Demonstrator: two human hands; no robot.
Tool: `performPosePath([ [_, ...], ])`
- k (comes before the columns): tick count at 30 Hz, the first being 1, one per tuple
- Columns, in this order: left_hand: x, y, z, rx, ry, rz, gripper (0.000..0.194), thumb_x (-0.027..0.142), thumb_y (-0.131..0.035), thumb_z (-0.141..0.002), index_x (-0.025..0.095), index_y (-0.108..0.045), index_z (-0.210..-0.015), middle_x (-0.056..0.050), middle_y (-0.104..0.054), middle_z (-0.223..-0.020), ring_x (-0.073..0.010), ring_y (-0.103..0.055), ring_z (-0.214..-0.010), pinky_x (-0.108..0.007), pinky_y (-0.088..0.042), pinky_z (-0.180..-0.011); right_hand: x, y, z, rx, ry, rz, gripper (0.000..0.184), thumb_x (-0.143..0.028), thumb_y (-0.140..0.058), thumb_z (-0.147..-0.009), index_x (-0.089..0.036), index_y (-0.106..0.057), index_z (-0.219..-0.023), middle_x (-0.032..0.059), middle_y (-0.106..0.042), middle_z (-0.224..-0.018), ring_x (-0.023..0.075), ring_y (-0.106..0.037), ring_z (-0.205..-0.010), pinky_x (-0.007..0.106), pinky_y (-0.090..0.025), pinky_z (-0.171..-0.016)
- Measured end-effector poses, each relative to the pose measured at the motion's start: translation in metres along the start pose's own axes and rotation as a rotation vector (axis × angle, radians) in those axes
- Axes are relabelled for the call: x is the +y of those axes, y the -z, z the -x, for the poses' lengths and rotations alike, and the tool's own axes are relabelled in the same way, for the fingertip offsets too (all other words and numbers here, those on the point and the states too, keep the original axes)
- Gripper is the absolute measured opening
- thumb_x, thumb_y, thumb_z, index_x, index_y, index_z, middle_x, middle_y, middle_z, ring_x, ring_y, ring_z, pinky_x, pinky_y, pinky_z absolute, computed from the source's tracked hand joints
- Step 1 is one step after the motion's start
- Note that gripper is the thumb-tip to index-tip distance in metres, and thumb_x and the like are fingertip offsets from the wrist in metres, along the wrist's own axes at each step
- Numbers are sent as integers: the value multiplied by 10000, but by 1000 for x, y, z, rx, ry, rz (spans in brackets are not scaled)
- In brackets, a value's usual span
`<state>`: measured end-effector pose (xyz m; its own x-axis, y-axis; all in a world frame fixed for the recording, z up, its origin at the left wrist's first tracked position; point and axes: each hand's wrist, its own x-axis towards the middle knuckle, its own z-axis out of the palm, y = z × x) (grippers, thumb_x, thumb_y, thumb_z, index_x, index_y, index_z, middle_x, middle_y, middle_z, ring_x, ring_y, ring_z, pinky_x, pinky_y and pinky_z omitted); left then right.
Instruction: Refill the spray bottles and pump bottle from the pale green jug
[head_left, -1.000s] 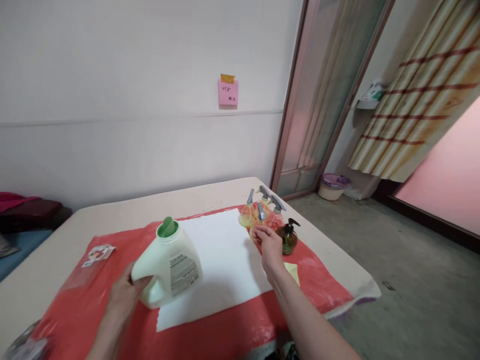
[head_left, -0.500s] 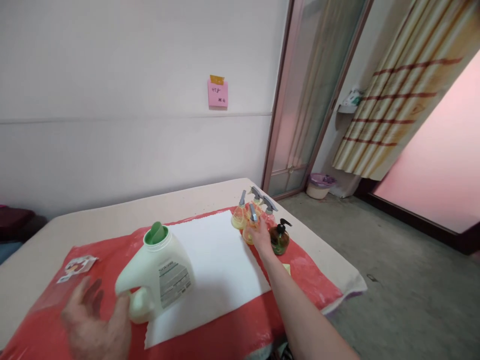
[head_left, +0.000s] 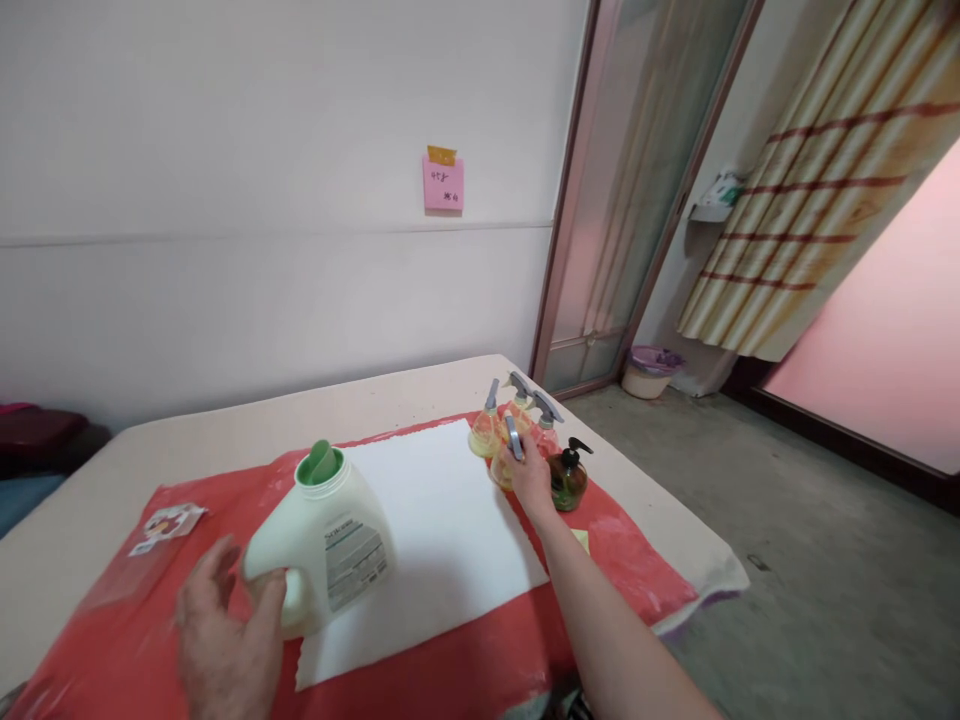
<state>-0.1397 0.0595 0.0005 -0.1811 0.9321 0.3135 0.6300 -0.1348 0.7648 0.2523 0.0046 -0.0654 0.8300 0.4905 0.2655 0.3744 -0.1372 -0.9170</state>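
A pale green detergent jug [head_left: 356,550], uncapped with a green spout, stands on a white sheet [head_left: 450,530]. My left hand [head_left: 229,630] is beside the jug's handle, fingers apart and curved, its thumb close to the handle; whether it touches cannot be told. At the sheet's far right corner my right hand [head_left: 532,480] is closed around a clear pump bottle with a grey pump head [head_left: 514,437]. The hand hides part of this bottle. Several similar bottles, among them a yellowish pump bottle [head_left: 485,432], stand close behind, and a dark pump bottle [head_left: 570,482] stands just right of my hand.
A red cloth [head_left: 645,570] lies under the sheet on the pale table [head_left: 225,420]. A clear plastic packet [head_left: 161,530] lies at the left. A pink note [head_left: 444,183] is taped to the wall. A lined bin [head_left: 646,380] stands on the floor beyond.
My left hand has moved right and up toward the jug's handle. My right hand stays at the pump bottle, whose head now appears turned. The view has shifted slightly.
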Motion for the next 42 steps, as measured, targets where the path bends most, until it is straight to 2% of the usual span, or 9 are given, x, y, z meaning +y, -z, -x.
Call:
performPosePath([
  [7,1,-1,-22,-226,87,-89,912,658,-605,-735,207,-449,-1512,-146,-530,-1527,-410,-577,-1302,-554,-477,-1079,0,2,-6,12,-55,-16,287,-408,-653,-965,-186,-655,-1146,48,-683,-1071,186,-658,-904,385,-562,-837],
  [13,-1,-3,-33,-301,135,-48,944,691,-647,-719,197,-469,-1503,-170,-592,-1442,-415,-628,-1225,-564,-508,-1029,-25,8,16,43,3,-130,399,-305,-644,-891,-165,-625,-1264,127,-695,-1218,286,-657,-1111,471,-524,-980],
  [15,5,-2,-29,-242,87,-75,1013,701,-655,-716,141,-425,-1529,-225,-519,-1504,-450,-552,-1322,-608,-474,-1066,-37,9,33,23,40,-173,420,-308,-619,-850,-156,-636,-1241,150,-708,-1212,305,-665,-1127,457,-526,-975],
  [18,20,-2,-6,-9,-33,-39,1001,706,-632,-766,135,-384,-1550,-247,-472,-1528,-457,-450,-1418,-652,-413,-1116,-58,13,58,-7,106,-227,410,-356,-607,-836,-170,-647,-1199,148,-714,-1212,286,-694,-1095,438,-554,-932],
  [21,36,-10,33,126,-158,122,834,655,-651,-790,148,-514,-1438,-205,-592,-1374,-413,-570,-1290,-608,-450,-1099,-82,18,83,-33,179,-262,377,-368,-592,-865,-186,-654,-1189,122,-729,-1174,248,-718,-1026,413,-568,-904],
  [26,49,-41,92,-165,-419,308,544,484,-595,-913,203,-534,-1374,-151,-658,-1289,-317,-644,-1204,-495,-516,-1040,-112,18,123,-147,368,-298,281,-261,-579,-919,-218,-678,-1178,77,-757,-1087,192,-729,-961,333,-579,-860],
  [30,59,-54,106,-386,-265,345,661,434,-542,-938,247,-351,-1542,-112,-709,-1232,-281,-713,-1089,-472,-547,-946,-110,9,136,-236,378,-365,521,-141,-488,-907,-245,-541,-1414,39,-746,-1061,137,-714,-835,287,-579,-797],
  [34,70,-55,101,-512,-134,353,879,422,-524,-903,224,-99,-1648,-10,-742,-909,-245,-730,-869,-414,-547,-843,-95,3,123,-392,188,-348,847,-92,-430,-801,-280,-277,-1612,-60,-644,-784,109,-585,-590,255,-531,-637],
  [42,71,-66,93,-574,-35,425,973,338,-544,-813,228,-75,-1658,62,-673,-723,-203,-667,-690,-350,-505,-762,-79,4,97,-527,-10,-368,996,-130,-433,-671,-309,-235,-1630,-85,-576,-694,114,-512,-526,245,-441,-550],
])
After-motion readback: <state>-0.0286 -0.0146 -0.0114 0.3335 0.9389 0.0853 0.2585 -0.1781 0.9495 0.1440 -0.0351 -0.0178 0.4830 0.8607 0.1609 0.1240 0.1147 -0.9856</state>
